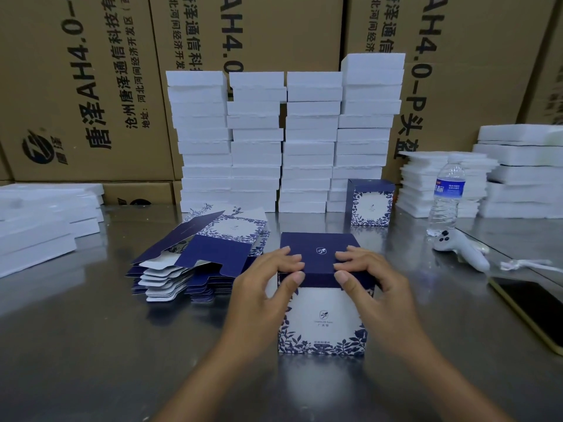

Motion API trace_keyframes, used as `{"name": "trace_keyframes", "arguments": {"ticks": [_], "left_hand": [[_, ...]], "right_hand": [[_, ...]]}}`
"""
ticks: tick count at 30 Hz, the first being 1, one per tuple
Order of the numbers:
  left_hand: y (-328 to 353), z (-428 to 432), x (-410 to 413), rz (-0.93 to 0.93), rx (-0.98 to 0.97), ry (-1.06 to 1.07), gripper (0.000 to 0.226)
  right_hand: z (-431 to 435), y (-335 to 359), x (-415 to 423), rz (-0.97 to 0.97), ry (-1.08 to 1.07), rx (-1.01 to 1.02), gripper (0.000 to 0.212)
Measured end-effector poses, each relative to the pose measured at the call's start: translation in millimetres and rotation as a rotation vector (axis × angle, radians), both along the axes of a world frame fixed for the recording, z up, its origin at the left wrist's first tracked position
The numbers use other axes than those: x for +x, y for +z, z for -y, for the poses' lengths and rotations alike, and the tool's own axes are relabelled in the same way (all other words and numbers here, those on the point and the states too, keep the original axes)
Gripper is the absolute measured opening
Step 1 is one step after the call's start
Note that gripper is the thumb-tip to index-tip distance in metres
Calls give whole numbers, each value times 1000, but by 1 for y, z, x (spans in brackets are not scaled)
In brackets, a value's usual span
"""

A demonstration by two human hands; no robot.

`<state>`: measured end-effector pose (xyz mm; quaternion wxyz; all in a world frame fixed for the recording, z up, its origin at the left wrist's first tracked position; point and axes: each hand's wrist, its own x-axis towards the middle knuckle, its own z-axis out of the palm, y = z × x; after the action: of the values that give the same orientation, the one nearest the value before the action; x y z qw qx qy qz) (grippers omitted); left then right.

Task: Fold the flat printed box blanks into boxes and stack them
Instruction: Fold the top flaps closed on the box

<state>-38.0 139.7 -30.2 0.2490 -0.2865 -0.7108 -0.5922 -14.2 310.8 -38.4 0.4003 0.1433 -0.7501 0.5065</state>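
Left hand (268, 278): fingers bent over the dark blue lid of the box (323, 324), thumb against its front edge, gripping. Right hand (368, 275): same grip, other side of the lid. Box: upright on the steel table (91, 345), centre front. Flat blanks (201, 257): pile just left of it. Second folded box (370, 202): farther back, before white foam stacks (283, 141).

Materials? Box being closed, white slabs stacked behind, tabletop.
The box looks like printed paperboard, matte: creased folds, thin cut edges. The white slabs: likely foam, matte, rough edges. The tabletop: probably brushed stainless steel, blurry reflections.
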Motion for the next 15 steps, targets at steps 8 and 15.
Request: {"name": "trace_keyframes", "arguments": {"ticks": [8,15], "left_hand": [[0,-4,-2,35,59,-23,26],[-1,-2,-4,37,46,-44,25]], "right_hand": [[0,2,-2,14,17,1,11],[-12,-2,8,54,30,-58,18]]}}
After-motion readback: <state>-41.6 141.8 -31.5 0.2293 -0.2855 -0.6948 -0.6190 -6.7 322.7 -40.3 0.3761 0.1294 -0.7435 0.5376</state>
